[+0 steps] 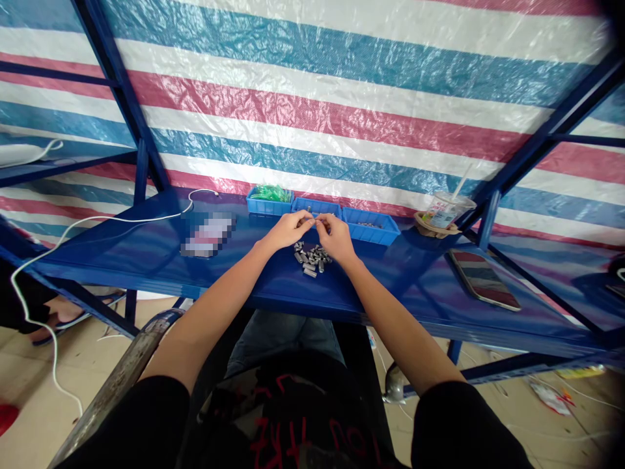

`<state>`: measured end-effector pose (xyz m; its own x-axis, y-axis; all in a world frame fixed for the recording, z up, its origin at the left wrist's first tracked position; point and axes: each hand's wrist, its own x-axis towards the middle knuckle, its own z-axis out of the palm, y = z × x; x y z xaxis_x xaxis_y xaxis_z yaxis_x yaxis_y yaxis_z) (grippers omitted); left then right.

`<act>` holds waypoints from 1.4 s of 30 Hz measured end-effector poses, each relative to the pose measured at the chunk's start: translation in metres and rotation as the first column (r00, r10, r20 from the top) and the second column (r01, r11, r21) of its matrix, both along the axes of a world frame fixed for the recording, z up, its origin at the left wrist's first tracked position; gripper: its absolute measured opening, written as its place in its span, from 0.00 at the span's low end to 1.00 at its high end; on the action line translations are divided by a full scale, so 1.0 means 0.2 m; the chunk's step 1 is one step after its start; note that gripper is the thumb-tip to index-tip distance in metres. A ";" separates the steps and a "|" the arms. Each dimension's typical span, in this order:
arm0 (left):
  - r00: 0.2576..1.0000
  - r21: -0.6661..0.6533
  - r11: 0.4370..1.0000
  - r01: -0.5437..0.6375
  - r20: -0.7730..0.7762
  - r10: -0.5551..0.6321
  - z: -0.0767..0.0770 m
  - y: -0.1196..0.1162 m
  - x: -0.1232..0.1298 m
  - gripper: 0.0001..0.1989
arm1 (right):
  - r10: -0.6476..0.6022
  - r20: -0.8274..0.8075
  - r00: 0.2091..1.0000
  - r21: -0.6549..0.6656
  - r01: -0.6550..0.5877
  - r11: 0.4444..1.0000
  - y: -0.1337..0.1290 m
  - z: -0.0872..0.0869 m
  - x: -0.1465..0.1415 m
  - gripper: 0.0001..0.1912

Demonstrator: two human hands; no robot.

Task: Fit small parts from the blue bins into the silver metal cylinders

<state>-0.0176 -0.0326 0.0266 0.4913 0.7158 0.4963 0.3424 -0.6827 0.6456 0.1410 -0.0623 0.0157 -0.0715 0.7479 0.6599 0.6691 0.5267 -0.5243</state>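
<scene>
My left hand [291, 228] and my right hand [334, 236] meet at the fingertips above the blue table. Both are closed in a pinch, and whatever sits between them is too small to make out. Just below them lies a loose pile of small silvery metal pieces [312, 258], several of them short and cylinder-like. Behind my hands stands a blue bin [317, 207], partly covered by my fingers. To its right is another blue bin [370, 233] with small parts in it. A third blue bin [269, 207], on the left, holds green plastic pieces [271, 193].
A phone [484, 280] lies on the table [390, 280] at the right, near a plastic cup [445, 212] with a straw in a cardboard holder [430, 228]. On the left are a blurred flat item [209, 236] and a white cable [122, 220]. Striped sheeting hangs behind.
</scene>
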 end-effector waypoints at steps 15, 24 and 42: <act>0.998 0.046 0.997 -0.059 0.011 0.059 0.01 0.00 -0.01 0.14 | 0.044 -0.030 0.999 -0.046 -0.045 0.998 0.00 0.01 0.01 0.09; 0.958 0.020 0.995 -0.095 -0.270 0.097 -0.03 0.05 -0.04 0.15 | -0.238 -0.019 0.971 0.063 0.239 0.969 0.03 0.06 0.13 0.07; 0.981 -0.180 0.972 -0.152 0.093 0.171 -0.05 0.07 0.01 0.07 | -0.121 0.238 0.964 -0.023 0.130 0.991 0.01 -0.02 0.00 0.09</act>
